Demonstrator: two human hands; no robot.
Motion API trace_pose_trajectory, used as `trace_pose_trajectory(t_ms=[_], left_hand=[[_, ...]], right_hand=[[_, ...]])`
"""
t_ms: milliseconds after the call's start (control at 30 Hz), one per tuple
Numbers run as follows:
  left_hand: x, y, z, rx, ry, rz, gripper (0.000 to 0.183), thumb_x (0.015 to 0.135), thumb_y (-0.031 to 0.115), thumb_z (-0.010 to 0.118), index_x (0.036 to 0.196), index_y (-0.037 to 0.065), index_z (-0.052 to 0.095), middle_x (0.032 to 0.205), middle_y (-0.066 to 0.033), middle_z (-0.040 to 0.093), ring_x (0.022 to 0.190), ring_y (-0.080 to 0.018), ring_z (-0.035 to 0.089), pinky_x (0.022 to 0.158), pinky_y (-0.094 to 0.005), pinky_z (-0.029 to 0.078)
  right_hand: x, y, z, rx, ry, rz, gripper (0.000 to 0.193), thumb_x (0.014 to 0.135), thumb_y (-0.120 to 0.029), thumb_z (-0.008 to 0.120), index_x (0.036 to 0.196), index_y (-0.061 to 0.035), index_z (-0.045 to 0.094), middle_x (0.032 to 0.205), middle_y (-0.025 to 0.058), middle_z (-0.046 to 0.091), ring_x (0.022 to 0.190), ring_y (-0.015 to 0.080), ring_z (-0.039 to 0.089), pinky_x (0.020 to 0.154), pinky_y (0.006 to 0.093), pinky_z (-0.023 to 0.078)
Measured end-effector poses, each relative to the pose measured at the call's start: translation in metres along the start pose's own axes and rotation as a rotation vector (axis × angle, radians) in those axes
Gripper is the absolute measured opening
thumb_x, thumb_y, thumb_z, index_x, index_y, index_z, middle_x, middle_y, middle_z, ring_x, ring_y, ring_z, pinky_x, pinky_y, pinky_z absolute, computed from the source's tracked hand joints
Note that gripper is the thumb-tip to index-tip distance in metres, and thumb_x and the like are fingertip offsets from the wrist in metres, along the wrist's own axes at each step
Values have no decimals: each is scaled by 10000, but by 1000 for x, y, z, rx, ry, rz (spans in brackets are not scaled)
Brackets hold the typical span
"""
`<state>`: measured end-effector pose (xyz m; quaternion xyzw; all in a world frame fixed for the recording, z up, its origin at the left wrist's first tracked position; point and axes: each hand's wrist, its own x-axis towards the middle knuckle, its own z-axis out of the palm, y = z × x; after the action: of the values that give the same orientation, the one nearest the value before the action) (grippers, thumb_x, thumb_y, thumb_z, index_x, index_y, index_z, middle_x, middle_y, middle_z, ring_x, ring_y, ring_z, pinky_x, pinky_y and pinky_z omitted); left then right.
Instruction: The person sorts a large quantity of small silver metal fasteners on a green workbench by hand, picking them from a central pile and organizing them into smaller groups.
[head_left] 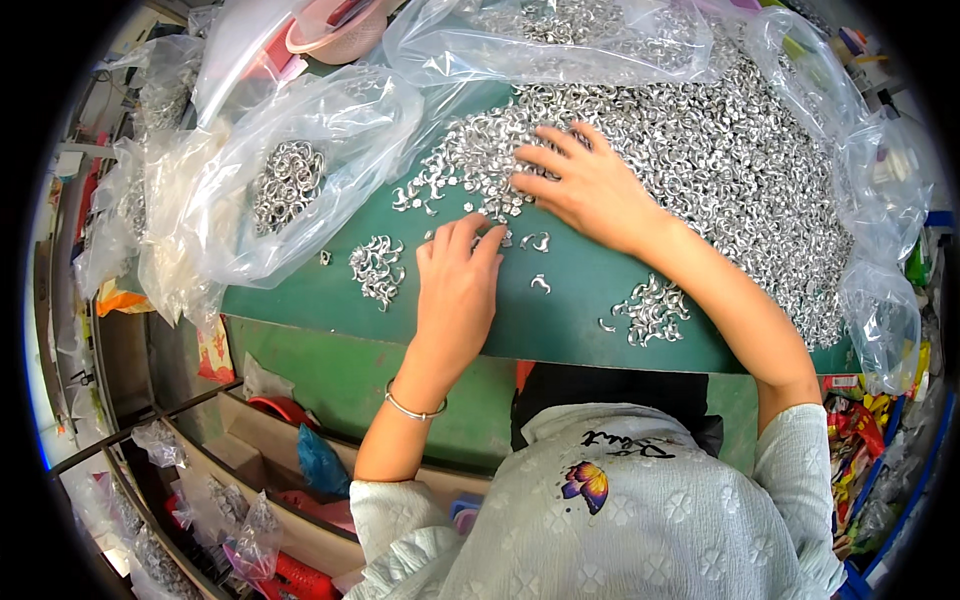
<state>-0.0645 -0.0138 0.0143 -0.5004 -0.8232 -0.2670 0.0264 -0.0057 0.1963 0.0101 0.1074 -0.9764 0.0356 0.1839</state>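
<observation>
1 shirt (pixel 640 540) is showing nearest. 1 open right hand (pixel 592 192) is overlapping 1 metal heap (pixel 740 170). 1 curled left hand (pixel 458 268), grip unclear, is resting between 2 piles (pixel 378 271) (pixel 654 312).

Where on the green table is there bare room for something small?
The green table shows bare along its near edge between the left hand and the small right pile. Another patch, with one loose piece, separates the small left pile from the bag of ring-like parts. It's crowded beyond, where the big metal heap spreads past the right hand.
</observation>
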Motion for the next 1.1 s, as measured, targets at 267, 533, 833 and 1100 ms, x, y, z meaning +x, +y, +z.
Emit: trace_pose_trajectory(t_ms=[267,533,833,1100], left_hand=[[-12,5,-8,-8,-6,-43,329,799,7,658,1122,49,613,1100,-86,563,978,-263,538,816,-371,381],[-25,37,6,-160,-99,-5,355,777,45,699,1112,26,586,1089,-83,544,915,-253,528,777,-363,388],[-36,32,7,-136,44,-94,312,777,26,701,1070,37,593,1013,-87,561,906,-261,530,780,-362,369],[-31,37,23,-124,52,-80,288,773,27,711,1044,45,614,1013,-64,565,914,-235,534,785,-359,361]], right_hand=[[-9,20,-9,53,217,199,172,803,-90,646,974,-87,632,1046,56,595,1059,253,527,969,437,364],[-21,-20,-13,334,36,102,236,782,-121,694,1009,-80,643,1050,55,573,1028,242,512,853,373,385],[-24,-27,-12,374,-28,141,115,780,-123,690,858,-61,631,916,49,538,927,226,499,830,355,374],[-31,-40,-10,174,-38,29,70,768,-104,640,800,-53,604,913,50,537,933,216,504,854,355,378]])
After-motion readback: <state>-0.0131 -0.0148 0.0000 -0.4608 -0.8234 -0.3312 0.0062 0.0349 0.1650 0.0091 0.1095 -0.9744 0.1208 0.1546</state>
